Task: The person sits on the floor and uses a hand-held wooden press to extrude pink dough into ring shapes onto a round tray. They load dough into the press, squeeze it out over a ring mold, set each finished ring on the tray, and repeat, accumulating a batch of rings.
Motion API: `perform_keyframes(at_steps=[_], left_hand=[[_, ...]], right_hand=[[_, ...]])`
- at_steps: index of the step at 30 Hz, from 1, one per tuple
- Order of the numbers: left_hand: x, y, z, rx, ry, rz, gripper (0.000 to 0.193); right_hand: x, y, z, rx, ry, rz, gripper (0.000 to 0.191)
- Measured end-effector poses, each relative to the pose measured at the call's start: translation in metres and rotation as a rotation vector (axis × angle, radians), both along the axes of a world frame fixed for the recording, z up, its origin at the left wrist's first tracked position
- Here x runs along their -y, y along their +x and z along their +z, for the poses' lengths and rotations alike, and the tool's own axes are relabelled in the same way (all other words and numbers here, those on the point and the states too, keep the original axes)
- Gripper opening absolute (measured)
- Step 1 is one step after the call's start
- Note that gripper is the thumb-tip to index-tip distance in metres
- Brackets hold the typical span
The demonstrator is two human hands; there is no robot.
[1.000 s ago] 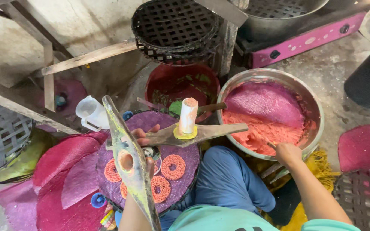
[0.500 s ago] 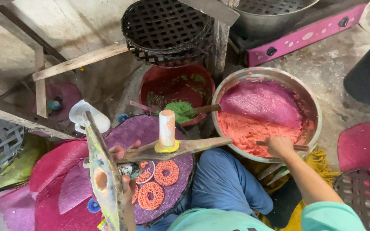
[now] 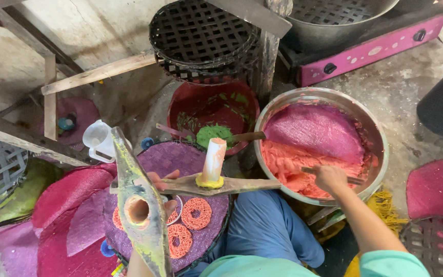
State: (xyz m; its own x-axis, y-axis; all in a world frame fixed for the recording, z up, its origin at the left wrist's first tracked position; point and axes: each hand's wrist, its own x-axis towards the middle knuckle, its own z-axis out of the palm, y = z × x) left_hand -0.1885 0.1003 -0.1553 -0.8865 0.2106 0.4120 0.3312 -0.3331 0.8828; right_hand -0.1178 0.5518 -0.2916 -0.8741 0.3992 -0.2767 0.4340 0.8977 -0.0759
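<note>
The steel bowl (image 3: 375, 133) of pink dough sits at right, with a red tub (image 3: 201, 105) beside it. The right hand (image 3: 330, 178) closes on a stick (image 3: 356, 180) in the dough. A wooden press (image 3: 139, 205) hides the left hand (image 3: 156, 180), whose grip is unclear, above dough rings (image 3: 196, 213).
</note>
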Motion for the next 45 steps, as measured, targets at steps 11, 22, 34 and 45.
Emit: perform_keyframes(at_steps=[11,22,34,45], left_hand=[[0.025,0.009,-0.011,0.007,-0.156,-0.159,0.041],[-0.024,0.013,0.0,-0.251,-0.75,-0.109,0.062],[-0.014,0.037,-0.009,-0.47,-0.865,-0.08,0.044],[0.006,0.013,-0.023,-0.091,-0.708,0.044,0.051]], right_hand=[[-0.017,0.026,0.011,0.125,-0.328,-0.012,0.029],[-0.025,0.068,0.126,0.058,-1.176,-0.23,0.037],[0.175,0.047,0.313,-0.485,0.536,1.165,0.043],[0.206,0.086,0.324,-0.852,0.721,1.091,0.045]])
